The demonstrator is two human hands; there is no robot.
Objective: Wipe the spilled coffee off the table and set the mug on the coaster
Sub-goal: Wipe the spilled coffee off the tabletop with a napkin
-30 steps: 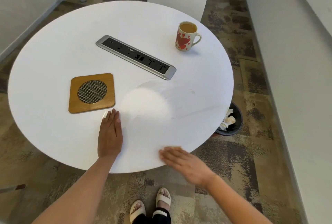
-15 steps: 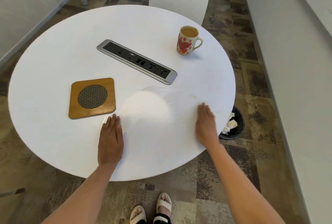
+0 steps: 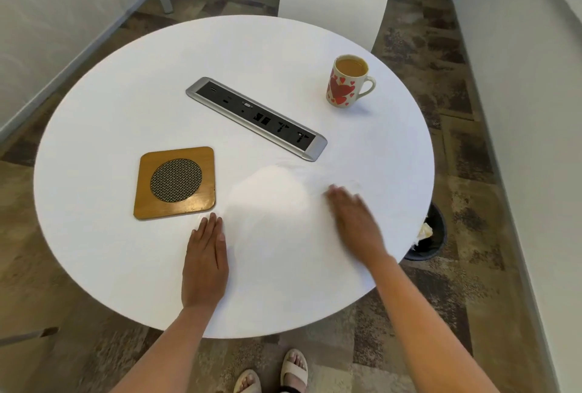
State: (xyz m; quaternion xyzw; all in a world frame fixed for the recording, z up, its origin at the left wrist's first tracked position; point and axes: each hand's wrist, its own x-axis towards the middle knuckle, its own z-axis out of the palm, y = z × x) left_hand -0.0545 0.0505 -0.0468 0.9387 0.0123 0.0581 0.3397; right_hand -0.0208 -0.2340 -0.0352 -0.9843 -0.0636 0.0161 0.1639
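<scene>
**Smooth round white table (image 3: pixel 104 128), seen from above**

Brushed-silver socket strip (image 3: pixel 256 118) at centre. Square wooden coaster (image 3: pixel 176 183) with mesh disc, 8 o'clock. Left hand (image 3: pixel 204 262) flat at 6, fingers together; right hand (image 3: pixel 354 219) blurred at 4, fingers straight. Heart-printed ceramic mug (image 3: pixel 345 85) of coffee, 2 o'clock.

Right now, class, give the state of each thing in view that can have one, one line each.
wooden coaster: flat on the table, bare.
heart mug: upright, holds coffee, off the coaster.
socket panel: nothing plugged in.
left hand: flat on the table, fingers straight.
right hand: open, blurred.
waste bin: holds crumpled paper.
</scene>
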